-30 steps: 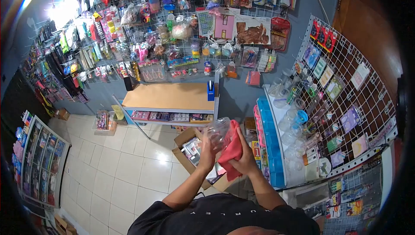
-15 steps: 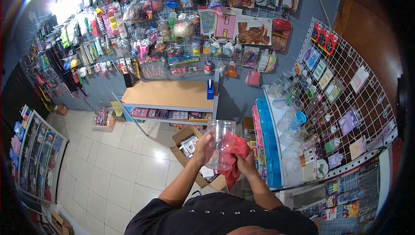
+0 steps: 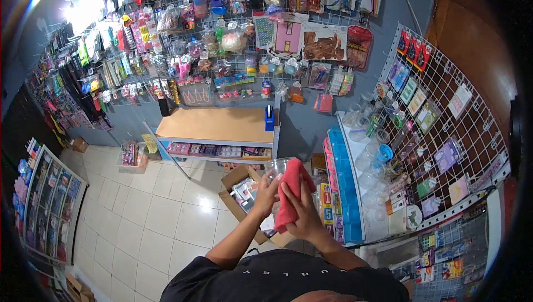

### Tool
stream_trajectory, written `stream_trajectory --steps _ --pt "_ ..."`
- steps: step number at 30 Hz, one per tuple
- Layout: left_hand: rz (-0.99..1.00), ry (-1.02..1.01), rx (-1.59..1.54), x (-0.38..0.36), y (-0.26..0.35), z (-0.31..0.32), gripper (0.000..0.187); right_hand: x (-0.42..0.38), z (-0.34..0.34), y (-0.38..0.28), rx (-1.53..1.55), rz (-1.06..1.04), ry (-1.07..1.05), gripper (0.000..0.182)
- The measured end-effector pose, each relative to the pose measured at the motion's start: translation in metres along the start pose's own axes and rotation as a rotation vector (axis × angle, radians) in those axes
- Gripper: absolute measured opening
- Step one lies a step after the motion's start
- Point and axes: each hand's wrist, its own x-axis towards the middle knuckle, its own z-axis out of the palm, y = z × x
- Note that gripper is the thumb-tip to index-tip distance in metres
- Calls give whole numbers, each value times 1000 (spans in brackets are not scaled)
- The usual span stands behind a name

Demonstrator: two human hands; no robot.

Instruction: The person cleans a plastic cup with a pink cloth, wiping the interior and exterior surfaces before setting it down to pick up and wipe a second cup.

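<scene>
A clear plastic jar (image 3: 276, 166) is held up in front of my body, above an open cardboard box. My left hand (image 3: 266, 195) grips the jar along its left side. Over the right side of the jar lies a red cloth (image 3: 290, 191), pressed there by my right hand (image 3: 302, 208) with its fingers spread across the fabric. The cloth and both hands hide most of the jar; only its upper left part shows.
The cardboard box (image 3: 236, 182) with packets stands below my hands. Beyond it is a wooden-topped shelf table (image 3: 211, 124) with a blue tape dispenser (image 3: 269, 118). At right, several clear jars (image 3: 369, 160) line a white shelf (image 3: 355, 130) beside a wire rack (image 3: 444, 113).
My right hand has brought the red cloth up and over the jar's right side, where it now spreads flatter. Less of the jar shows, and it appears tilted.
</scene>
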Motion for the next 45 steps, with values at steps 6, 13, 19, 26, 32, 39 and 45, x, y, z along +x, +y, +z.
stream_trajectory --steps 6,13,19,26,32,39,45 --pt "289 -124 491 -6 -32 -3 57 15 -17 1 -126 6 -17 103" --pt "331 -86 265 -22 -15 27 49 26 -12 21 54 54 147 97" --pt "484 142 607 -1 -20 -1 51 16 -4 8 -34 -22 13 77" --pt "313 157 60 3 13 -5 65 -6 9 22 115 -195 -45 58" --pt "321 98 -256 -4 17 9 65 -20 43 57 766 33 297 56" --pt "900 -23 147 5 -9 24 111 8 44 62 1698 570 397 63" --pt "934 -7 536 16 3 -3 115 -15 51 75 1674 793 290 66"
